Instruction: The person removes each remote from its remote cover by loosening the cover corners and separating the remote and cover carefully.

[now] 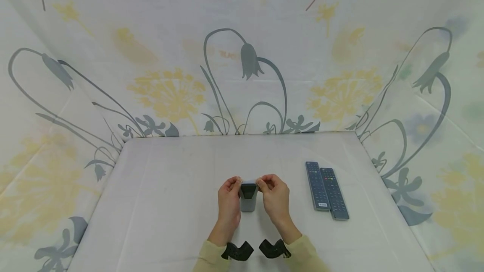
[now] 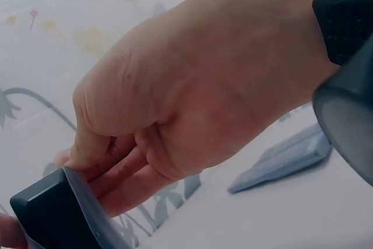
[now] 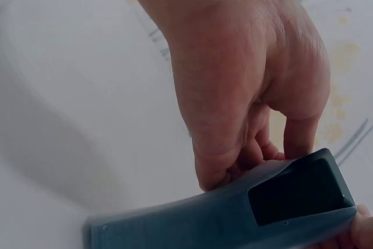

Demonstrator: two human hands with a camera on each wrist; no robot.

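Between your left hand [image 1: 229,202] and right hand [image 1: 277,198]: gray device [image 1: 248,205], black panel [image 1: 248,190] at its far end | your left hand pinches its far left corner, your right hand its far right; its body extends from both grips toward you | rightward, two dark remotes [image 1: 317,186] lie side by side on the white tabletop [image 1: 170,188]

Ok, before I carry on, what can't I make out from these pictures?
- Button markings on the left remote and right remote: too small in the head view.
- Underside of the grey device: hidden by its own body in the head view.
- Most of the right hand: cut off by the left wrist view's left edge.
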